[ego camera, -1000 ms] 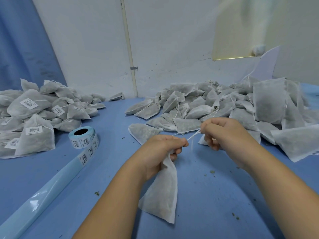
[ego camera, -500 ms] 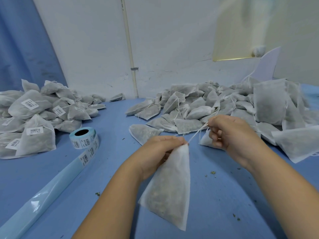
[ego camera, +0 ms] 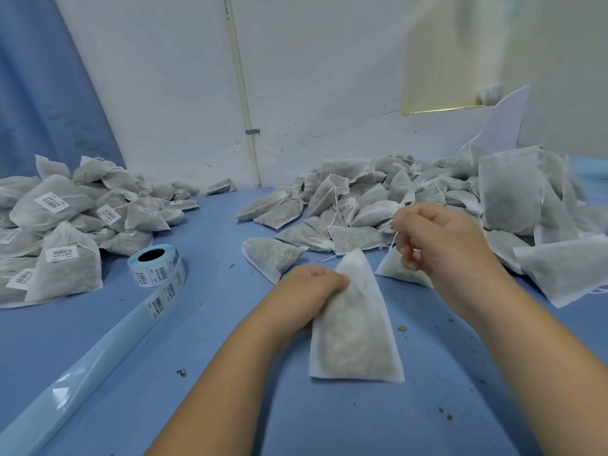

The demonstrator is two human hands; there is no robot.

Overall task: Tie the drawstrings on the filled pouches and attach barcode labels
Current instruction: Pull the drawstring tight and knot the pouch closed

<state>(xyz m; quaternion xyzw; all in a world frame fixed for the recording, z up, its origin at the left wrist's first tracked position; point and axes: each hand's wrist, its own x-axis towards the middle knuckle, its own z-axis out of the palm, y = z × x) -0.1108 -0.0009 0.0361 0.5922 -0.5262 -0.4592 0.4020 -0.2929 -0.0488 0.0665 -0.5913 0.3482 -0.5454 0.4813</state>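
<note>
Well, I see my left hand (ego camera: 312,287) clutching the soft, papery triangular pouch (ego camera: 357,340) by its neck over the blue table (ego camera: 230,324); my right hand (ego camera: 437,238), raised, pinches a thin white string (ego camera: 394,240)

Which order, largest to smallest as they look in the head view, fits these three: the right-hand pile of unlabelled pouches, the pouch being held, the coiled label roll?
1. right-hand pile
2. held pouch, though it is nearest the camera, which makes it look bigger
3. label roll

I see a blue table (ego camera: 230,324) carrying a labelled pouch heap (ego camera: 65,225) at left, an unlabelled heap (ego camera: 427,199) at right, a label roll (ego camera: 156,264) between them, and scattered herb crumbs (ego camera: 181,372).
</note>
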